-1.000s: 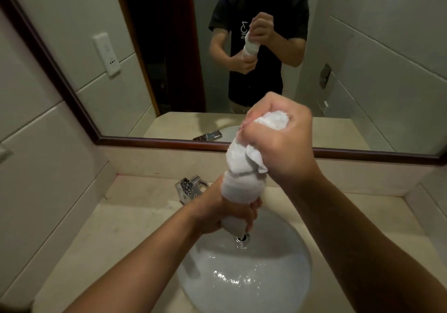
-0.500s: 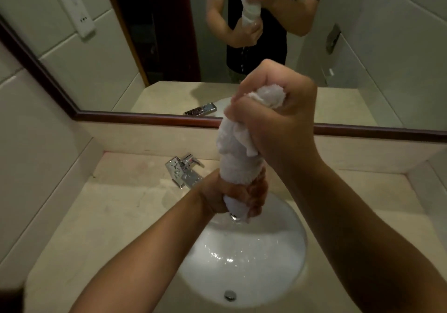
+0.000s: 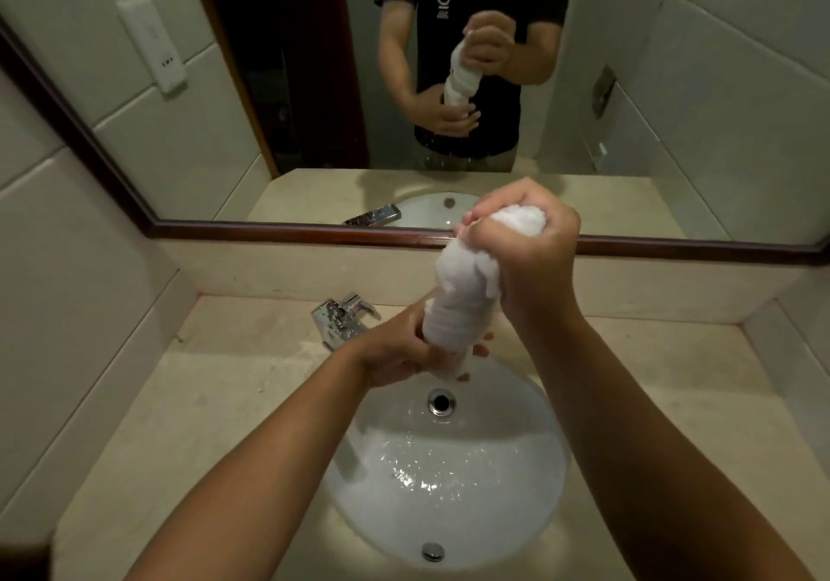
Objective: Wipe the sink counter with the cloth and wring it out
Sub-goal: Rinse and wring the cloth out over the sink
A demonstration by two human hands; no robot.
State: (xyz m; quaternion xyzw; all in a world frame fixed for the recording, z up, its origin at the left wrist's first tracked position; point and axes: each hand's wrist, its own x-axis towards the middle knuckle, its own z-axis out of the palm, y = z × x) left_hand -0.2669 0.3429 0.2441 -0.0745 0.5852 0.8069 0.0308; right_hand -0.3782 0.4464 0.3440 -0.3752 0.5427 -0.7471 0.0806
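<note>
Head view: both the left hand [image 3: 406,349] and right hand [image 3: 532,246] clench the twisted cloth [image 3: 462,299] over the sink's [image 3: 539,513] twelve o'clock edge, where drips risk rewetting the counter [image 3: 224,383].

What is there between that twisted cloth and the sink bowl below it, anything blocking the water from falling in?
Nothing visible. The cloth is gripped by the right hand at its top and the left hand at its bottom, held above the basin. Only open air lies beneath it; the faucet stands off to the left.
</note>
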